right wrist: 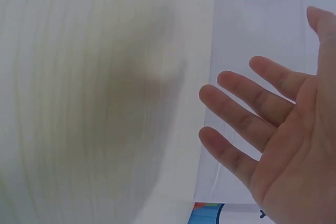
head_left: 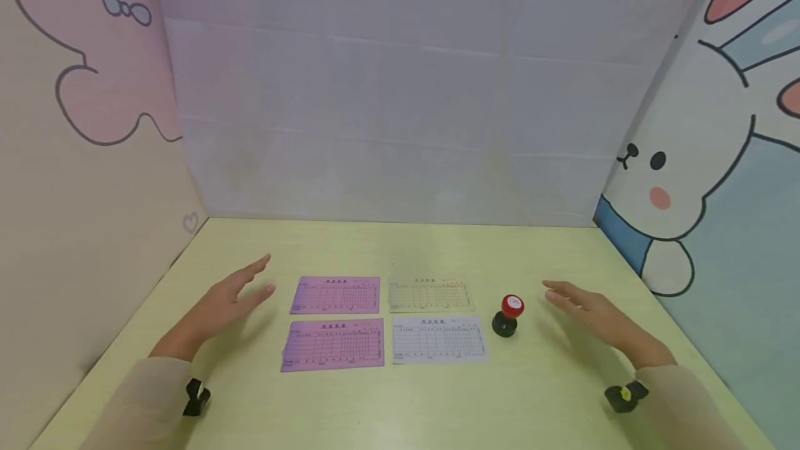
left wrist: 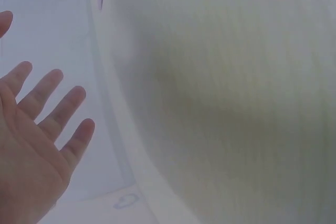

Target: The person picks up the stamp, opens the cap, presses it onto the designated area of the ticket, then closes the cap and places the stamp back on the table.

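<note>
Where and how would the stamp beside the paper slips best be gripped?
Probably by the rounded red knob, pinched from the right by the right hand. The stamp appears to stand on its black base, knob uppermost; that hand is the nearer one, while the white slip lies to the stamp's left.

The stamp [head_left: 509, 316] stands up from the table [head_left: 431, 408] and would block a hand sliding sideways there. To its right, a gap lets fingers through before the right hand [head_left: 594, 314]. Just left of it, the white slip [head_left: 440, 340] leaves barely a crack; this slip, the yellow slip [head_left: 430, 295] and the purple slips [head_left: 332, 344] lie flat, so a hand could cross above them. Behind the stamp, a broad strip runs to the back wall [head_left: 400, 123]; nearer the person than the stamp, a hand could sweep across.
</note>
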The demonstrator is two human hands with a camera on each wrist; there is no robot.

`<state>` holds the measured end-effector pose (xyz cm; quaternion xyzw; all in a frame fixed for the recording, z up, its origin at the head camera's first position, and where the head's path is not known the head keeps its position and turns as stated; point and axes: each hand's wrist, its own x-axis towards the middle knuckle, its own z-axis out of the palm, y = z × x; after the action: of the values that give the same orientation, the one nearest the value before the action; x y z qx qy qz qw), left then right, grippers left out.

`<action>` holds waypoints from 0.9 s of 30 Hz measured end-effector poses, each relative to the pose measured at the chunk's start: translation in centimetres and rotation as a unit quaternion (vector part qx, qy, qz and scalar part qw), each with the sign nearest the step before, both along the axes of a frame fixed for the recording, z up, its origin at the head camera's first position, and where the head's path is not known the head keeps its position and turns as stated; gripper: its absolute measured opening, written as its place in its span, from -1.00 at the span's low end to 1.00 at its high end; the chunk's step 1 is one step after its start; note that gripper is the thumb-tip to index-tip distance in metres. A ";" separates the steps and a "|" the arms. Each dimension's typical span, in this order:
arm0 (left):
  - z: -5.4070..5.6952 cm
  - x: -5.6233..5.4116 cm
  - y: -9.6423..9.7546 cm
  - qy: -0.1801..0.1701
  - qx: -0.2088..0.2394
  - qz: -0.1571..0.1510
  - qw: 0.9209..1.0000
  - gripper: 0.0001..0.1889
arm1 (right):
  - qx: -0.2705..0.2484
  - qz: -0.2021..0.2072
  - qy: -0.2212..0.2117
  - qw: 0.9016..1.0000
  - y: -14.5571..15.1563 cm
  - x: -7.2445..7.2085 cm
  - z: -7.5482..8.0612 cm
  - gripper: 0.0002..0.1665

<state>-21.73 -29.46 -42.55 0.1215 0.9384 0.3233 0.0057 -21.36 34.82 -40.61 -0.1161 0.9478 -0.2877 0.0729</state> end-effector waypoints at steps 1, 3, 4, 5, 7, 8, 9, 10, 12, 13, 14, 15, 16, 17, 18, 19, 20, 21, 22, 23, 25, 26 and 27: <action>0.0 0.0 0.2 0.002 0.003 -0.001 1.000 -0.23 | -0.002 0.003 0.008 1.000 -0.1 0.0 -0.1 -0.26; 0.0 0.0 0.5 0.009 0.007 -0.004 1.000 -0.25 | -0.006 0.010 0.023 1.000 -0.4 0.1 -0.1 -0.30; 0.1 0.0 0.6 0.014 0.009 -0.006 1.000 -0.25 | -0.008 0.016 0.031 0.999 -0.6 0.1 -0.1 -0.32; 0.1 -0.1 0.8 0.017 0.012 -0.008 1.000 -0.27 | -0.010 0.019 0.036 0.999 -0.9 0.1 -0.1 -0.34; 0.1 -0.1 1.2 0.026 0.017 -0.013 0.999 -0.30 | -0.009 0.025 0.043 0.999 -1.3 0.1 0.0 -0.37; 0.0 -0.2 1.4 0.032 0.016 -0.016 0.999 -0.32 | -0.007 0.028 0.045 0.999 -1.6 0.1 0.1 -0.38; 0.0 -0.2 1.7 0.037 0.017 -0.019 0.999 -0.34 | -0.007 0.031 0.046 0.998 -1.8 0.1 0.1 -0.39; 0.0 -0.3 1.9 0.043 0.016 -0.024 0.999 -0.36 | -0.007 0.036 0.049 0.998 -2.1 0.1 0.2 -0.39; -0.1 -0.3 2.4 0.053 0.016 -0.031 0.998 -0.41 | -0.003 0.046 0.055 0.997 -2.5 0.0 0.2 -0.40; -0.1 -0.3 2.5 0.057 0.014 -0.034 0.998 -0.44 | -0.002 0.051 0.059 0.997 -2.7 0.0 0.3 -0.41; -0.1 -0.4 2.7 0.061 0.014 -0.038 0.997 -0.45 | -0.002 0.056 0.063 0.996 -2.9 0.0 0.3 -0.42; -0.1 -0.4 2.9 0.063 0.014 -0.040 0.997 -0.47 | -0.002 0.060 0.067 0.996 -3.0 0.0 0.4 -0.43; -0.1 -0.4 3.0 0.066 0.013 -0.042 0.997 -0.48 | -0.001 0.065 0.071 0.995 -3.2 0.0 0.4 -0.44; 0.0 -0.4 3.1 0.067 0.013 -0.043 0.997 -0.49 | 0.000 0.068 0.073 0.995 -3.3 0.1 0.4 -0.45; 0.1 -0.4 3.2 0.069 0.014 -0.046 0.996 -0.50 | 0.001 0.070 0.075 0.995 -3.5 0.1 0.4 -0.46; 0.1 -0.4 3.4 0.069 0.015 -0.049 0.996 -0.51 | 0.002 0.071 0.076 0.995 -3.6 0.1 0.4 -0.46; 0.2 -0.4 3.5 0.069 0.018 -0.052 0.996 -0.51 | 0.003 0.073 0.076 0.994 -3.8 0.1 0.4 -0.46; 0.3 -0.4 3.7 0.067 0.019 -0.053 0.996 -0.52 | 0.005 0.077 0.078 0.994 -3.9 0.1 0.5 -0.45; 0.4 -0.4 3.9 0.065 0.021 -0.057 0.996 -0.53 | 0.009 0.080 0.079 0.994 -4.1 0.1 0.5 -0.43; 0.4 -0.3 4.1 0.062 0.023 -0.061 0.996 -0.53 | 0.012 0.084 0.081 0.993 -4.3 0.0 0.5 -0.41; 0.5 -0.4 4.6 0.050 0.024 -0.068 0.996 -0.53 | 0.020 0.092 0.085 0.992 -4.7 -0.1 0.5 -0.35; 0.5 -0.3 4.9 0.045 0.023 -0.073 0.996 -0.52 | 0.024 0.096 0.088 0.991 -4.9 -0.1 0.4 -0.33; 0.5 -0.3 5.1 0.039 0.021 -0.077 0.996 -0.52 | 0.029 0.099 0.089 0.991 -5.0 -0.2 0.4 -0.31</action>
<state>-22.05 -24.32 -42.04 0.2063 0.9187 0.3368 -0.0090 -21.53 29.79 -40.19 -0.2327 0.9422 -0.2404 0.0192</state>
